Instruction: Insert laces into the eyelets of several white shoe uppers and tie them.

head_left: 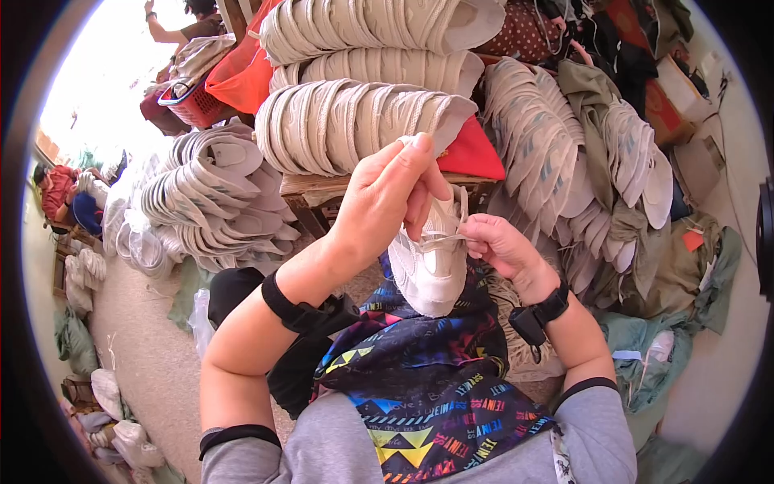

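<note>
In front of my body is a white and beige shoe upper (430, 281), its rounded toe pointing toward me. A pale shoelace (448, 239) crosses its opening. My right hand (506, 252) pinches the lace at the shoe's right side. Above the shoe's left side, my left hand (395, 194) is raised with thumb and forefinger pressed together. What those fingertips hold, if anything, is too small to name. The left hand hides part of the shoe's far end.
Nested rows of beige shoe uppers (355, 121) lie on a wooden stand (318, 187) straight ahead. More stacked uppers stand left (193, 189) and right (532, 121). A red cloth (474, 153) lies beneath the front row. Other people are at the far left.
</note>
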{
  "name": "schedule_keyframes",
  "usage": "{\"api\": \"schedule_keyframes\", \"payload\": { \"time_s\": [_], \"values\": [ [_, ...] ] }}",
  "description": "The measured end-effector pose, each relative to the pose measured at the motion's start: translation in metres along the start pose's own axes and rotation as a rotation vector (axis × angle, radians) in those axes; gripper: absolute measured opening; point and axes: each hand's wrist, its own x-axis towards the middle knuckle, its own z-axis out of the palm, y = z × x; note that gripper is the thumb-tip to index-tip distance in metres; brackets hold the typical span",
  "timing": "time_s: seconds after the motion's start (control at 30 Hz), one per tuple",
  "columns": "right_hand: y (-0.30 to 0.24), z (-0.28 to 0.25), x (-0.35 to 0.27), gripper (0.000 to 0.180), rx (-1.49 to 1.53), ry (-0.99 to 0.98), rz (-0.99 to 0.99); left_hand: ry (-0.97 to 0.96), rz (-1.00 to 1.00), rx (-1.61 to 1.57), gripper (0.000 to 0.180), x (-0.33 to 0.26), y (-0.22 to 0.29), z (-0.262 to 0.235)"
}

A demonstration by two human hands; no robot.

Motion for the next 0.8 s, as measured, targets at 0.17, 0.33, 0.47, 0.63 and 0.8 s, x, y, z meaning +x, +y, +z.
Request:
{"api": "schedule_keyframes", "payload": {
  "time_s": [0.17,0.33,0.47,0.63,0.8],
  "values": [
    [0.013,0.002,0.006,0.018,-0.418,0.379,-0.149,-0.061,0.007,-0.043,0.052,-0.008,0.020,0.003],
    [0.011,0.025,-0.009,0.016,-0.499,0.550,-0.411,-0.163,0.021,-0.128,0.053,-0.015,0.071,0.020],
    [0.008,0.055,-0.027,0.015,-0.995,0.262,-0.721,-0.265,0.148,0.053,0.052,-0.008,0.067,0.019],
    [0.008,0.067,-0.010,0.023,-1.415,0.420,-0.968,-0.264,0.052,-0.021,0.048,-0.008,0.062,0.015],
    [0.013,0.065,0.005,0.033,-1.486,0.374,-0.887,-0.117,0.154,-0.078,0.039,-0.009,0.013,0.007]
  ]
}}
